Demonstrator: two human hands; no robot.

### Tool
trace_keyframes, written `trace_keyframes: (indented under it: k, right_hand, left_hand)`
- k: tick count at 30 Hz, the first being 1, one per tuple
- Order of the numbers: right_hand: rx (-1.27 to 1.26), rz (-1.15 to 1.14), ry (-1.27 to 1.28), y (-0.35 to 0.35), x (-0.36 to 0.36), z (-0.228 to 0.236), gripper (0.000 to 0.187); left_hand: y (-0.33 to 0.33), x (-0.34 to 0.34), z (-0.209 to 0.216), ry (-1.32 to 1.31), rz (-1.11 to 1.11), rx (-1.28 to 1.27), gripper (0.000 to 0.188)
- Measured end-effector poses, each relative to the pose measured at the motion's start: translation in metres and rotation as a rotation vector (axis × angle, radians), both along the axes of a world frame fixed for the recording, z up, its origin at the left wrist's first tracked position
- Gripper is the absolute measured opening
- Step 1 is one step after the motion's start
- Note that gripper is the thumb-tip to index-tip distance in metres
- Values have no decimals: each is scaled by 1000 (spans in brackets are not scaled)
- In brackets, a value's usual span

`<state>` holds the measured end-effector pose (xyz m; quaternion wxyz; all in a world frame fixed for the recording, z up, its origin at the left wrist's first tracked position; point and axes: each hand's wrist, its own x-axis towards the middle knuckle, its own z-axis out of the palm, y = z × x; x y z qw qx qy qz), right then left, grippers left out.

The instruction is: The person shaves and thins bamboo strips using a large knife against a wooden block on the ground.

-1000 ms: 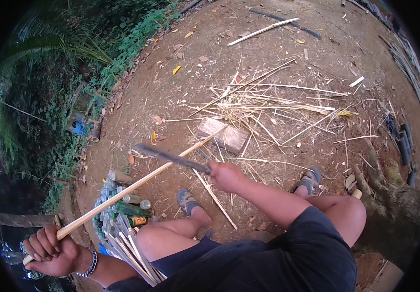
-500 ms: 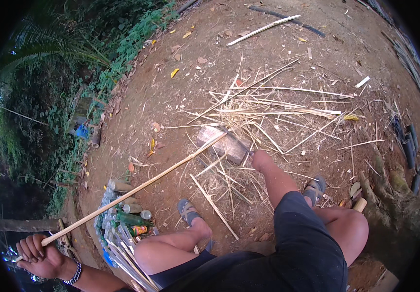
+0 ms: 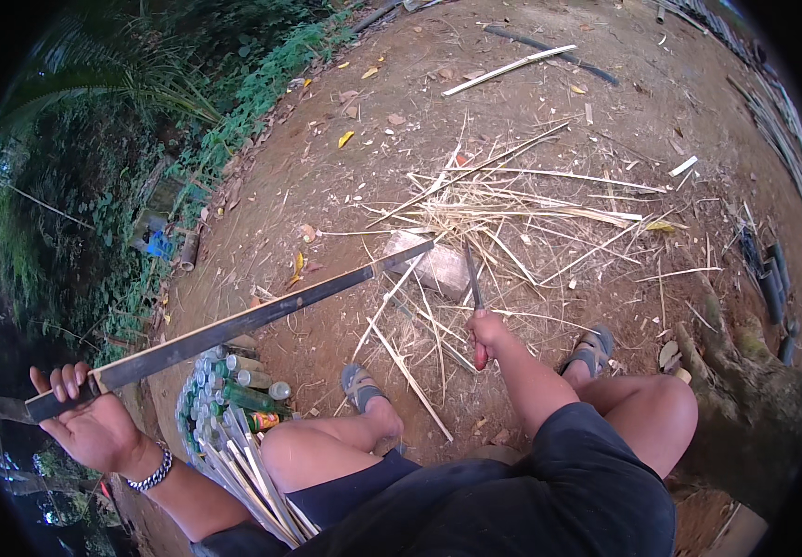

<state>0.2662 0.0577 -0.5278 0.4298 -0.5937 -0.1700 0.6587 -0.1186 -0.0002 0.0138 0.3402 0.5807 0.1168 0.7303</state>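
The person sits low on the bare dirt ground (image 3: 327,186), knees up, sandalled feet planted either side of the work, and the long bamboo strip (image 3: 234,325) runs on a slant across the view, from the left hand (image 3: 95,422) out at the lower left up to a pale flat block (image 3: 433,265) on the ground. That far end looks to rest on or just over the block, which would steady the strip, though contact there is hard to confirm. The left hand is under the near end, palm up, fingers (image 3: 67,379) curled loosely over the top edge, a cradling grip rather than a clenched one, with a beaded bracelet (image 3: 153,472) at the wrist. The right hand (image 3: 486,336) is clenched tight round the handle of a knife (image 3: 472,283), blade pointing away and up toward the block, just beside the strip's far end but not clearly touching it. Beyond it lies a scatter of pale bamboo slivers (image 3: 531,204), fanned out where they would fall from the block. By the left thigh sits a bundle of thin split strips (image 3: 252,473), kept within reach, and next to it a cluster of green bottles (image 3: 234,390).
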Motion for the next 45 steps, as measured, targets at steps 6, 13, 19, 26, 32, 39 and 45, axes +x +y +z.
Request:
trace_keyframes:
  k: [6,13,19,26,32,39,45]
  right_hand:
    - [27,41,-72,-33,-2,15,11]
    - [114,104,-353,-35,-6,55,18]
    - [386,306,-664,-55,-54,200,19]
    - [966,577,-680,-94,-132,321,19]
    - [557,588,-720,-71,-113,252,25]
    - [517,699,-742,-63,-94,256,22]
    - [379,707,-772,-21,-78,210,23]
  left_hand:
    - [-11,-6,-12,5,-136,51,43]
    - [-14,-14,-32,-86,-271,59,38]
    - [-33,-2,-33,-49,-313,85,44]
    - [-58,11,-49,-68,-118,129,47]
    - [-78,24,-57,-100,-26,103,47]
    - [-83,28,-65,-79,-16,118,45]
    - [-78,20,-47,-68,-22,86,43]
